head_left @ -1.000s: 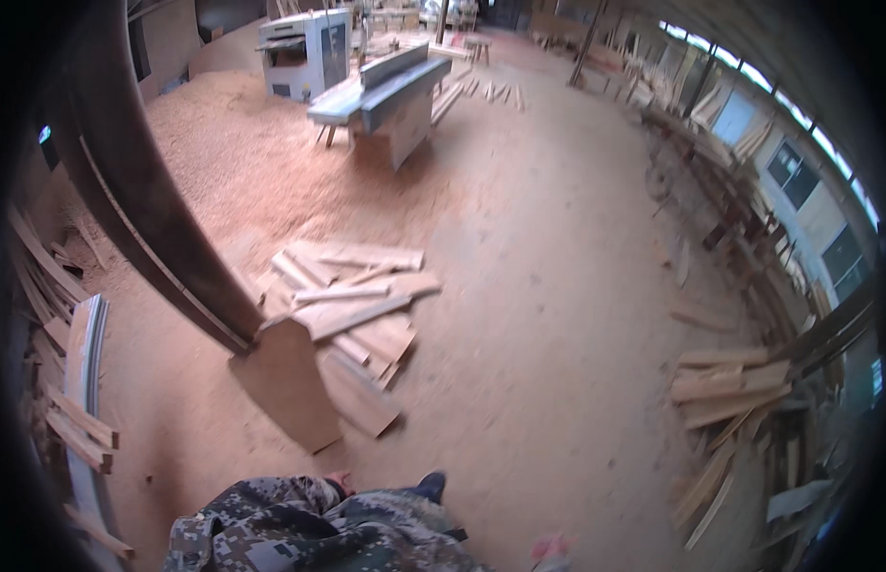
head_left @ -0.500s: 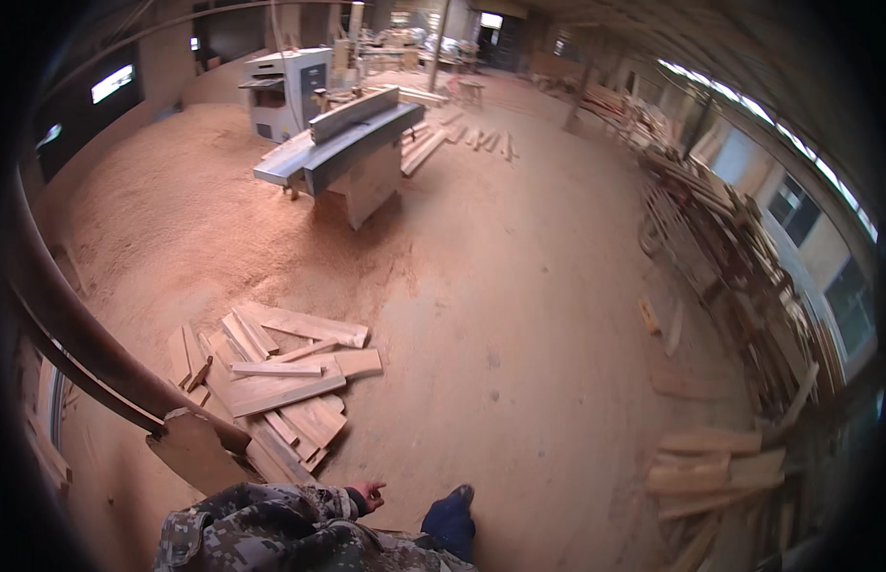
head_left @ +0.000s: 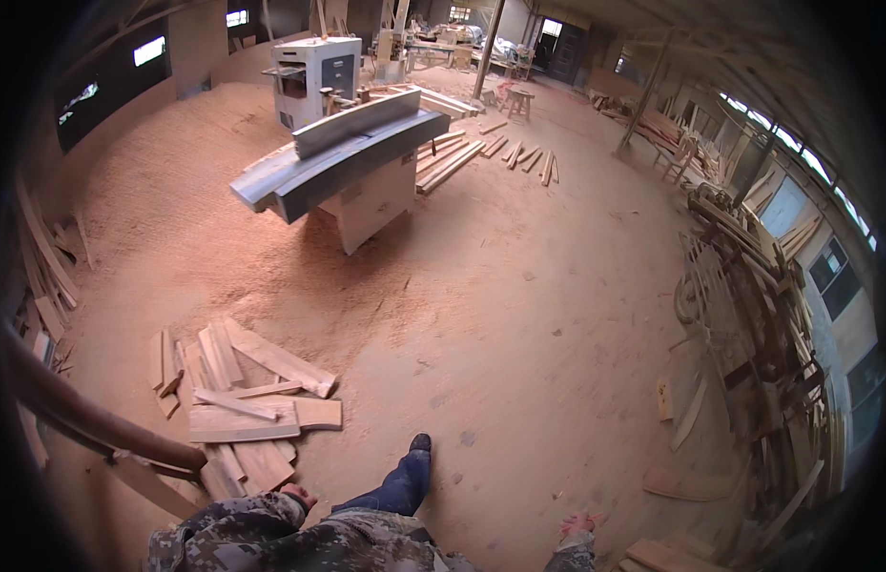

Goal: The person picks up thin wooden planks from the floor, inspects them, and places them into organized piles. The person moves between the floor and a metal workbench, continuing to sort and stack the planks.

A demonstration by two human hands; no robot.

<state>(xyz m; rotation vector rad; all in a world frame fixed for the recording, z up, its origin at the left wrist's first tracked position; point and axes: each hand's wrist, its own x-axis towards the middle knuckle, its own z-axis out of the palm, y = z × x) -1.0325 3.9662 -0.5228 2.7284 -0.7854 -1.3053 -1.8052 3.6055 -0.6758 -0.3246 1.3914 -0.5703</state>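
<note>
My left hand (head_left: 296, 497) shows at the end of a camouflage sleeve at the bottom edge, with its fingers curled. A flat pale wooden blade (head_left: 155, 486) on a long dark pole (head_left: 85, 419) lies just left of that hand; whether the hand grips it stays hidden. My right hand (head_left: 580, 524) hangs at the lower right with fingers apart and nothing in it. My leg in blue trousers with a dark shoe (head_left: 420, 443) steps forward on the sawdust floor. A pile of short wooden boards (head_left: 243, 400) lies just ahead on the left.
A grey planing machine (head_left: 338, 162) stands ahead in the middle, a white machine (head_left: 314, 71) behind it. Long planks (head_left: 462, 157) lie beyond. Stacked wooden chair frames (head_left: 748, 315) line the right wall, with boards (head_left: 672, 558) near my right hand. Sawdust is heaped at left.
I have walked forward and the view has swung: the planing machine came nearer, the board pile slid to the lower left, the pole dropped low, and both hands came into view.
</note>
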